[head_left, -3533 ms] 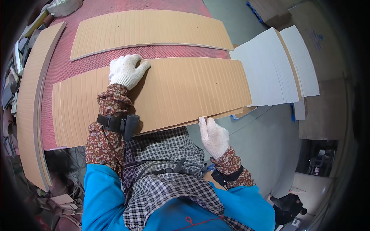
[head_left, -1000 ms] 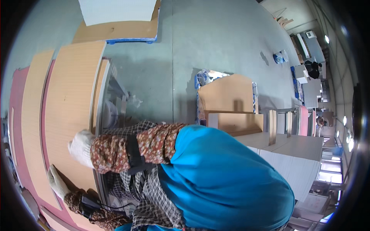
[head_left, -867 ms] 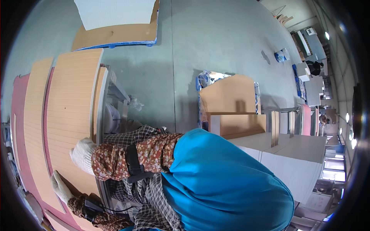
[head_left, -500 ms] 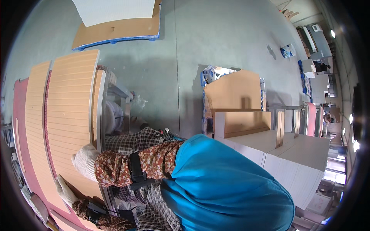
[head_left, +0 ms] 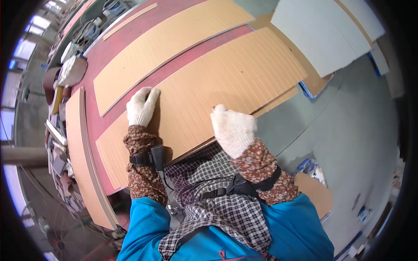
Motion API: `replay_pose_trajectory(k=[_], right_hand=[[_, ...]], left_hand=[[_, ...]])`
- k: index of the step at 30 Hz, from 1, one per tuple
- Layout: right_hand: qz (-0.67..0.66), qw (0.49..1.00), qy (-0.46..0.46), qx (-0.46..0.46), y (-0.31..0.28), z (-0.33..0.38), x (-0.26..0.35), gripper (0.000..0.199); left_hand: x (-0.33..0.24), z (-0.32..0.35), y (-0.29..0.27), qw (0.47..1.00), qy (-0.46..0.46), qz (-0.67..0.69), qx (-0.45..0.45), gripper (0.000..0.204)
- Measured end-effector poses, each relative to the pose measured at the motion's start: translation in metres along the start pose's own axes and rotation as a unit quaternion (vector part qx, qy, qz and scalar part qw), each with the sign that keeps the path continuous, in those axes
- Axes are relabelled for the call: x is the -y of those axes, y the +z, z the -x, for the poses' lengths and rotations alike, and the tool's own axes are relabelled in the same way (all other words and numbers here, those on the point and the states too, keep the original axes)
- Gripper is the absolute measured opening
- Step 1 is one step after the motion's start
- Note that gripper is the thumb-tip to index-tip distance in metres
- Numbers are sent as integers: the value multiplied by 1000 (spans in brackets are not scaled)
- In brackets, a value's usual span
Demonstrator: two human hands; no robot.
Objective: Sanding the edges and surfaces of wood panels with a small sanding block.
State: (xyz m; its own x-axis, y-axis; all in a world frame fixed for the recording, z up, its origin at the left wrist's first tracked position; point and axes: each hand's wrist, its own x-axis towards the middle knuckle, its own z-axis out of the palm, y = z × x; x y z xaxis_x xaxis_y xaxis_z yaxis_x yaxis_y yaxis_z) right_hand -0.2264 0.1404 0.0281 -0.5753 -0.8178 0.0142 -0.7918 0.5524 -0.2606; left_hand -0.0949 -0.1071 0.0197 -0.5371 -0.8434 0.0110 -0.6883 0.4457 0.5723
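Note:
In front of me lies a long tan wood-grain board (head_left: 209, 82), flat on a red-topped table (head_left: 98, 82). My left hand (head_left: 143, 106), in a white knit glove, rests at the board's far edge, thumb apart from the fingers. Over the board's near edge is my right hand (head_left: 234, 128), gloved too, with its fingers curled into a fist. A small brownish tip shows at the fist's upper left; I cannot make out what it is. A second tan board (head_left: 174, 48) lies beyond, across a strip of red tabletop.
Narrow boards (head_left: 89, 165) are stacked at the table's left end. Cluttered tools and a whitish block (head_left: 73, 71) line the far left. Large white panels (head_left: 320, 35) stand at the upper right. Grey floor (head_left: 357, 113) spreads to the right, with a brown sheet (head_left: 313, 193) nearer me.
My view has swung left, bringing the boards in front of me. The right hand has curled into a fist near the board's near edge; the left lies at its far edge.

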Motion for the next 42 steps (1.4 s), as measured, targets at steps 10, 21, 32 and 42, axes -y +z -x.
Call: replay_pose_trajectory(k=[10,21,32,42], right_hand=[[32,999,-3,31,-18,16,-14,28],[64,992,-97,-40,9,-127,2,32],[72,995,-70,14,7,-186,19,43],[43,996,-75,-17,-9,-10,-15,30]], left_hand=[[-3,-5,4,998,59,-34,-6,47],[10,-7,13,997,63,-49,-18,46],[13,-9,14,996,73,-40,-22,47],[13,-9,11,997,66,-34,-24,48]])
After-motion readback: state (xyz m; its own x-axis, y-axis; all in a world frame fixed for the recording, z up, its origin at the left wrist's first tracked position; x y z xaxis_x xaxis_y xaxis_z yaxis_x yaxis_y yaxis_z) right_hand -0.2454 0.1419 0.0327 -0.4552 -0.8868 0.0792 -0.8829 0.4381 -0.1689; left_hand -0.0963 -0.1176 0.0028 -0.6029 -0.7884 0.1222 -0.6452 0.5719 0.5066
